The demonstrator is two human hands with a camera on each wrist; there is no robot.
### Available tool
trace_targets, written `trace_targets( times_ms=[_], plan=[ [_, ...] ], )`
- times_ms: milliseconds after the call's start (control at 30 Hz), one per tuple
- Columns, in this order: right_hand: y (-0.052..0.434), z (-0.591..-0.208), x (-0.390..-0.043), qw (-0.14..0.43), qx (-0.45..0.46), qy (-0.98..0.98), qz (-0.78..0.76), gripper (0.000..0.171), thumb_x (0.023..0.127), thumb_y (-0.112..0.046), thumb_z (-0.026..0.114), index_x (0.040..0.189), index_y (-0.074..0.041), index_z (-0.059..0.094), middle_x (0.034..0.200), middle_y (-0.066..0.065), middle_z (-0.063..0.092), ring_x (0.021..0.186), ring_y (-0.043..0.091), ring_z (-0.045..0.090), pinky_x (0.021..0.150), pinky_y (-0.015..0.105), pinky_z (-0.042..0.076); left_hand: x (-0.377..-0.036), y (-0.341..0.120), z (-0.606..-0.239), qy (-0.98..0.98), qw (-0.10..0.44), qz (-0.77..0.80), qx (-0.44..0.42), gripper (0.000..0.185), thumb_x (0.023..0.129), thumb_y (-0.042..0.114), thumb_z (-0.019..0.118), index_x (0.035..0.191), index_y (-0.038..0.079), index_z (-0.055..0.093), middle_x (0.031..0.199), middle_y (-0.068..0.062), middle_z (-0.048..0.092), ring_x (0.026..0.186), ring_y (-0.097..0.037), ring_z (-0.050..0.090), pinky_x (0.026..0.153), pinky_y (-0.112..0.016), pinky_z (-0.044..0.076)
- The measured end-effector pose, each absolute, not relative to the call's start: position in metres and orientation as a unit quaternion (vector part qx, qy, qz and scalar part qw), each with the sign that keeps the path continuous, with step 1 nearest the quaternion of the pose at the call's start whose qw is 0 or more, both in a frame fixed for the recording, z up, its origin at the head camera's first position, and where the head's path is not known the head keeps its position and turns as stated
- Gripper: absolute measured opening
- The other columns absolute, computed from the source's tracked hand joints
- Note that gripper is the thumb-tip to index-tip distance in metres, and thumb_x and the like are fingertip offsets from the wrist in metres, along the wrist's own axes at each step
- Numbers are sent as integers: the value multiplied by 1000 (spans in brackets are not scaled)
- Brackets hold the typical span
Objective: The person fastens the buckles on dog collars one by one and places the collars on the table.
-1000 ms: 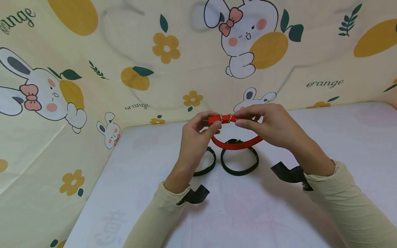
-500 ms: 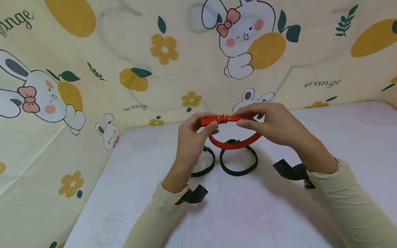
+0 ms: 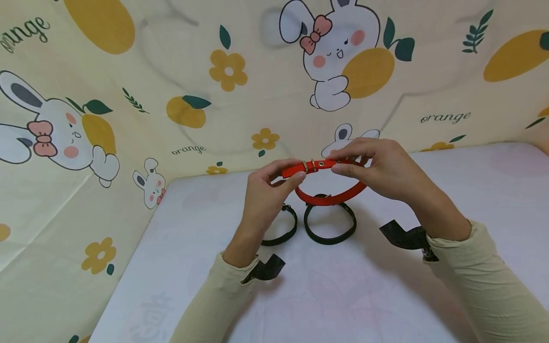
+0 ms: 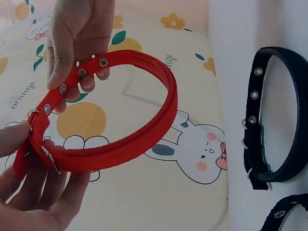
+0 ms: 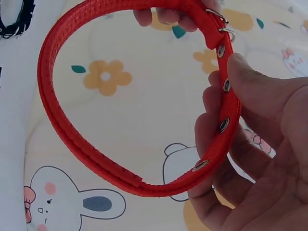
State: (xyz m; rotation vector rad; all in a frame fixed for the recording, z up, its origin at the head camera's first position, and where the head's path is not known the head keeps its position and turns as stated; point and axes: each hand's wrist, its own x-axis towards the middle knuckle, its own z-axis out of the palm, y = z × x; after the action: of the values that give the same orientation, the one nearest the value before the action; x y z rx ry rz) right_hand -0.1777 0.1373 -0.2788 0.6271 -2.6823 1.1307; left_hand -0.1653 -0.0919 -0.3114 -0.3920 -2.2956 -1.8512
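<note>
Both hands, L (image 3: pixel 268 188) & R (image 3: pixel 379 166), are pinched on red collar (image 3: pixel 328 197) at frame ctr above two black collars (image 3: pixel 330 224); strap-through-buckle (image 3: pixel 314 165) step judged underway, steady feed needed next.

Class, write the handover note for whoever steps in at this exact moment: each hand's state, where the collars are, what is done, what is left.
Left hand: pinches the red collar at its buckle end.
Right hand: pinches the eyelet strap beside the buckle.
The red collar is held in the air as a closed loop, strap through the buckle.
Two black collars lie buckled on the white table, below the hands.
Done: the black pair look fastened.
Left: probably seat the red strap's pin and set the collar down.
</note>
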Motion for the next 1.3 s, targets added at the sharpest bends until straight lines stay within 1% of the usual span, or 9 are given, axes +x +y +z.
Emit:
trace_targets(
  times_ms=[167, 400, 600, 800, 933, 1000, 1200, 1300],
  plan=[
    [135, -279, -177, 93, 225, -896, 371, 22, 87, -20, 78, 109, -25, 78, 93, -5, 73, 89, 15, 55, 73, 30, 45, -165, -93, -312, -770, 81, -618, -138, 29, 91, 17, 74, 118, 8, 72, 115, -6, 71, 108, -19, 63, 91, -33, 58],
    [133, -280, -176, 77, 223, -902, 362, 25, 87, -20, 78, 112, -25, 77, 97, -2, 71, 89, 21, 53, 64, 30, 47, -165, -94, -313, -785, 64, -602, -128, 28, 90, 20, 75, 117, 11, 74, 117, -4, 71, 107, -20, 64, 85, -32, 59],
    [129, -283, -176, 78, 234, -902, 355, 23, 86, -21, 78, 109, -26, 78, 98, -3, 72, 88, 20, 54, 63, 30, 47, -166, -94, -314, -788, 57, -598, -132, 26, 89, 20, 76, 114, 12, 76, 115, -4, 72, 106, -20, 63, 83, -32, 59],
    [124, -285, -174, 60, 248, -898, 359, 21, 88, -24, 77, 109, -26, 78, 97, -5, 71, 88, 18, 54, 62, 29, 48, -165, -93, -314, -813, 39, -563, -144, 27, 89, 22, 76, 115, 15, 76, 117, -1, 73, 112, -21, 61, 82, -31, 58],
    [123, -285, -175, 59, 244, -900, 358, 21, 88, -25, 77, 110, -26, 77, 97, -6, 70, 87, 19, 53, 61, 29, 48, -166, -94, -313, -821, 39, -551, -142, 30, 87, 21, 78, 116, 17, 75, 116, 1, 73, 110, -20, 62, 83, -32, 56],
    [124, -285, -176, 61, 243, -900, 357, 22, 88, -25, 77, 110, -26, 77, 99, -6, 71, 88, 18, 54, 64, 30, 48, -166, -95, -312, -821, 41, -553, -134, 31, 86, 21, 79, 116, 18, 75, 115, 1, 73, 107, -18, 62, 83, -32, 56],
    [132, -283, -180, 55, 249, -902, 348, 29, 89, -22, 76, 118, -22, 73, 102, -1, 73, 96, 16, 60, 84, 37, 46, -167, -97, -311, -807, 56, -579, -104, 28, 85, 18, 80, 113, 20, 77, 110, 1, 74, 102, -19, 64, 81, -30, 56],
    [138, -282, -182, 44, 251, -905, 341, 31, 89, -19, 75, 120, -21, 72, 99, -1, 72, 96, 16, 61, 86, 37, 44, -168, -98, -310, -794, 64, -596, -101, 28, 85, 16, 80, 113, 17, 77, 109, -2, 74, 100, -19, 64, 79, -28, 55]
  ],
)
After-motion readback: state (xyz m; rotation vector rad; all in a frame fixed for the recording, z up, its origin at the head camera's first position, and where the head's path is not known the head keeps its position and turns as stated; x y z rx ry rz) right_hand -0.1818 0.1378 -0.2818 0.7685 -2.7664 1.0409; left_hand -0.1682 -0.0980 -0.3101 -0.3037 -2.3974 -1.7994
